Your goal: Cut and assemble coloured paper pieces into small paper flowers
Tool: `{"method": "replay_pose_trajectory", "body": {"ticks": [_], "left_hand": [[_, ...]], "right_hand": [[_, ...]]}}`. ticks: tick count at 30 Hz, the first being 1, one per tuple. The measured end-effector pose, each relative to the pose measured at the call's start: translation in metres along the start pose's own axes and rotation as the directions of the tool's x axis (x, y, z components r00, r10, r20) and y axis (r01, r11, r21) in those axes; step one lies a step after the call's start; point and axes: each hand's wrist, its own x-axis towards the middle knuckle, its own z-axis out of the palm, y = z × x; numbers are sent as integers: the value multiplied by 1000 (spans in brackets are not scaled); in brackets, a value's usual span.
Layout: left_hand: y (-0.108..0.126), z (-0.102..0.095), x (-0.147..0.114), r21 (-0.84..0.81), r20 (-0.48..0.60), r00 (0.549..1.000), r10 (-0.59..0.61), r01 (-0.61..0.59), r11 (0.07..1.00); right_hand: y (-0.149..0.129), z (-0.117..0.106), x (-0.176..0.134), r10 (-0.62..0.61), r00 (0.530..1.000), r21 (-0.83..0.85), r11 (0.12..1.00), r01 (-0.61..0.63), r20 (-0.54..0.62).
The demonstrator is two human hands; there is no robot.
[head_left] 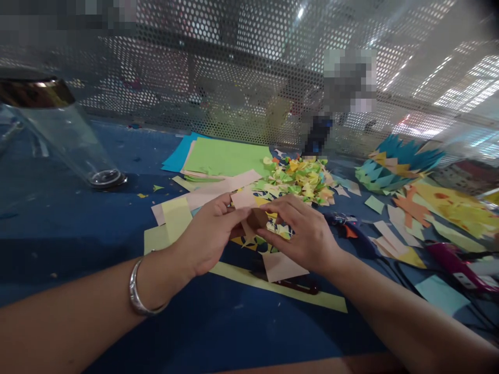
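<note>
Between my two hands is a small folded piece of paper (pixel 257 219), pale pink on its lit upper part and brownish in the shaded fold. My left hand (pixel 208 228) pinches its left side between thumb and fingers. At the right edge, the thumb and index finger of my right hand (pixel 307 234) close around the fold. Under my hands lie cut-out scraps of yellow and white paper. A loose pink paper piece (pixel 286 266) rests below my right hand, partly over a dark tool (pixel 307 286) and a long pale-yellow strip (pixel 234 272).
Green sheets (pixel 230 156) lie behind my hands beside a heap of small folded paper pieces (pixel 307 179). A glass bottle (pixel 66 140) stands at left. To the right are a blue glue gun (pixel 356 236), a magenta tool (pixel 462 267), cords and a spiky paper crown (pixel 393 163).
</note>
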Motion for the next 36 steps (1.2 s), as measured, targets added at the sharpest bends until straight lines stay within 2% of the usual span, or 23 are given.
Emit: {"method": "replay_pose_trajectory", "body": {"ticks": [6, 10, 24, 27, 31, 36], "left_hand": [[-1, -3, 1, 34, 32, 996, -81, 80, 996], [-3, -4, 1, 45, 64, 995, -80, 77, 996], [-1, -4, -1, 78, 52, 997, -59, 55, 995], [-2, -4, -1, 90, 90, 995, -38, 30, 995], [-1, -5, -1, 112, 118, 993, 10, -23, 993], [5, -3, -2, 183, 21, 999, 31, -35, 982]], "right_hand": [[-2, -1, 0, -84, 996, -49, 995, 86, 38], [-3, 0, 0, -112, 992, -63, 991, 115, 52], [-2, -2, 0, -129, 991, -63, 989, 131, 45], [-3, -3, 0, -123, 991, -61, 990, 126, 46], [-4, -5, 0, -66, 996, 3, 998, 66, 55], [-1, -6, 1, 134, 991, 161, 978, -133, 6]]}}
